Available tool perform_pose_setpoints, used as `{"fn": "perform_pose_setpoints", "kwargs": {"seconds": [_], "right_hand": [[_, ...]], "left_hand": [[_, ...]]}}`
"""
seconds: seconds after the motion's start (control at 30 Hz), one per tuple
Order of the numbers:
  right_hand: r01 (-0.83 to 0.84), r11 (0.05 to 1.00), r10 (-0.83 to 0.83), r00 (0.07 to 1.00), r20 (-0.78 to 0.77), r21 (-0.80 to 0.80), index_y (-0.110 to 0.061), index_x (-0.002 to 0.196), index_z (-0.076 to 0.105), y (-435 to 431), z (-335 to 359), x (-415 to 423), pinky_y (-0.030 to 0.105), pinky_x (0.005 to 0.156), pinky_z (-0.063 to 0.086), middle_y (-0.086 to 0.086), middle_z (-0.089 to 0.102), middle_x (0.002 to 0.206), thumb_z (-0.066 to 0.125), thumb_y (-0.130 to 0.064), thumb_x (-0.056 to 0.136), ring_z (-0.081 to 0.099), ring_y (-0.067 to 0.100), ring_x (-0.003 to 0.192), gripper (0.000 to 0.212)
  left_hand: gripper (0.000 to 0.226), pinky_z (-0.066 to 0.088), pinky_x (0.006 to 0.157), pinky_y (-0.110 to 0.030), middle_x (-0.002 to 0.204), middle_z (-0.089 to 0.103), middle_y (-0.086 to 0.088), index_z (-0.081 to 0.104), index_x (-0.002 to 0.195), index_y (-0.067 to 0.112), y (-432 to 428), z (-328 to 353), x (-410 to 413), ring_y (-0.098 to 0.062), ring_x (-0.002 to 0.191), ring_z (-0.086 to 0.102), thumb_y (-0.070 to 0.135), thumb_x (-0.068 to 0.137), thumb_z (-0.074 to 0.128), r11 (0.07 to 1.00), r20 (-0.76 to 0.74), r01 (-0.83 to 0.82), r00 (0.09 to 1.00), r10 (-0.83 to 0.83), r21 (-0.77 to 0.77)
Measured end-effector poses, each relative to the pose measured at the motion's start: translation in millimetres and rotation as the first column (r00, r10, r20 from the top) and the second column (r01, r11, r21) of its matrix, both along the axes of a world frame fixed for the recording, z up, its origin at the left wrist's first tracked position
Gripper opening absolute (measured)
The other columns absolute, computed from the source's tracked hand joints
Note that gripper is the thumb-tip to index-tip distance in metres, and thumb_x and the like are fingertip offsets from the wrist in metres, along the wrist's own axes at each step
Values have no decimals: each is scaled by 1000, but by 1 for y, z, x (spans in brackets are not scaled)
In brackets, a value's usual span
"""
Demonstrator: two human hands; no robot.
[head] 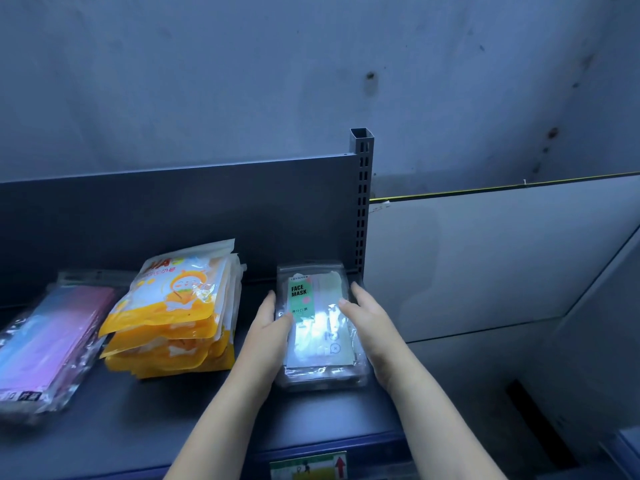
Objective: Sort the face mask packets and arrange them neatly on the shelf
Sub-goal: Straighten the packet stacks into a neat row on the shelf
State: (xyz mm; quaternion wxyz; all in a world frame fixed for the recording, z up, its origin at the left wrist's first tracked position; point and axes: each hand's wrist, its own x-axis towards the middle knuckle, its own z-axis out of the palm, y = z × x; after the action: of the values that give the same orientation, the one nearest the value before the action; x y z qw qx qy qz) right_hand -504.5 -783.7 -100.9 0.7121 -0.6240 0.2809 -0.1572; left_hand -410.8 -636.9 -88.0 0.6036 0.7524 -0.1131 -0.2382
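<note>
Head view. On the dark shelf (173, 427), three piles of mask packets in a row, all lying flat, apart from one another.

At far left, one pink pile (52, 341): pink-to-blue masks in clear wrap, partly cut off by the frame edge; number of packets impossible to tell.

In the middle, one yellow pile (173, 313): white-and-yellow packets with a cartoon figure, stacked unevenly, edges fanned out; at least three yellow bottom edges visible, exact count unclear.

At right, one clear pile (322, 341), close to the back corner beside the post (363, 202). On its top packet, one green label (300, 299) reading "FACE MASK". More clear wrap visible beneath; count unclear.

Two hands, both bare, both on the clear pile. Left hand (273, 327) flat against the pile's left side, fingers straight, thumb resting on top near the label. Right hand (367, 317) flat against the right side, fingers straight, thumb laid over the top edge. No curl around the pile in either; just pressing it from both sides.

Behind, one grey back panel (173, 209) and a stained wall (242, 81). On the shelf's front edge, one sticker (308, 465) with a red arrow.
</note>
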Motion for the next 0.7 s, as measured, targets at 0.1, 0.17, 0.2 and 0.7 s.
{"fn": "perform_pose_setpoints", "kwargs": {"seconds": [0.1, 0.17, 0.2, 0.7], "right_hand": [[-11, 999, 12, 1000, 21, -35, -31, 163, 34, 5, -5, 6, 43, 126, 32, -11, 41, 166, 63, -49, 85, 43, 12, 150, 85], [15, 1000, -14, 999, 45, -27, -31, 161, 38, 5, -9, 8, 46, 124, 37, -11, 47, 161, 63, -50, 80, 48, 12, 146, 87], [41, 999, -41, 998, 55, -14, -29, 161, 39, 3, -12, 9, 46, 123, 37, -11, 48, 160, 63, -49, 79, 48, 13, 146, 87], [-18, 1000, 18, 1000, -9, 1, -27, 144, 60, 4, 4, 8, 26, 97, 48, -12, 68, 140, 57, -36, 101, 63, 6, 129, 45]], "left_hand": [[57, 52, 98, -25, 142, 57, 12, 31, 160, 31, -3, 3, -7, -3, 118, 62, 10, 108, 44, 1000, -24, 7, 1000, -8, -27], [52, 51, 92, -21, 132, 60, 16, 35, 154, 35, -3, 2, -5, 1, 111, 61, 10, 109, 43, 999, -26, -9, 1000, 9, -33], [49, 49, 88, -17, 128, 59, 18, 37, 152, 35, -1, 2, -2, 4, 108, 59, 11, 109, 43, 999, -26, -15, 1000, 14, -29], [62, 38, 113, -33, 169, 30, 1, 17, 166, 19, -2, 2, 4, -16, 144, 42, 26, 111, 43, 1000, -96, 9, 995, -12, -29]]}}
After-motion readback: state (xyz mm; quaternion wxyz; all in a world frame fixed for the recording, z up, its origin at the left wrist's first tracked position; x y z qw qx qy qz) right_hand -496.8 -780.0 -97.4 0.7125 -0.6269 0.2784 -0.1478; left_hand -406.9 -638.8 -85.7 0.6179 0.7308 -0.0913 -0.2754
